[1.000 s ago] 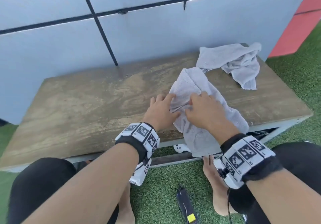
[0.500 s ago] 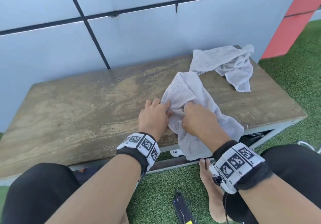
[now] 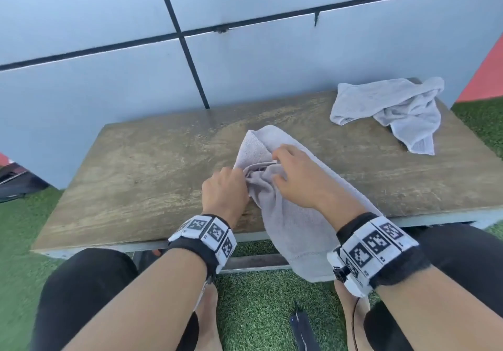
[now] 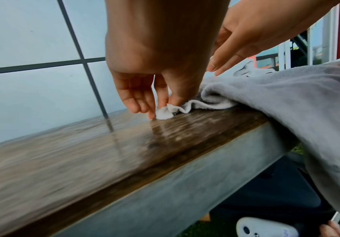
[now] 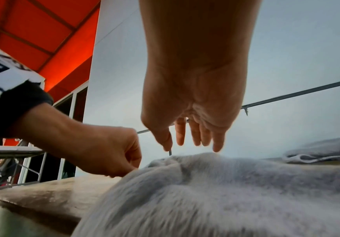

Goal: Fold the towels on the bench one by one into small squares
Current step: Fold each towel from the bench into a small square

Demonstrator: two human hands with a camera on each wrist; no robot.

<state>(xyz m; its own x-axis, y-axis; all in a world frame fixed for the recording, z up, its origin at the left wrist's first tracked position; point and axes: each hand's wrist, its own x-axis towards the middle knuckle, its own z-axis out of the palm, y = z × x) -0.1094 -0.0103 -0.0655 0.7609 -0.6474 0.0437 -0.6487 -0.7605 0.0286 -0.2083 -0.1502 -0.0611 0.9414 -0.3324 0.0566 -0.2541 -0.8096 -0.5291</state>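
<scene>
Head view: a grey towel (image 3: pixel 294 214) lies bunched across the middle of the wooden bench (image 3: pixel 141 176), its near end hanging over the front edge. The left hand (image 3: pixel 224 190) pinches a white corner of it between thumb and fingertips (image 4: pixel 161 102) against the bench top. The right hand (image 3: pixel 296 176) hovers just above the bunched cloth, fingers (image 5: pixel 205 136) straight and holding nothing. A second towel (image 3: pixel 392 108) lies crumpled at the bench's far right corner.
</scene>
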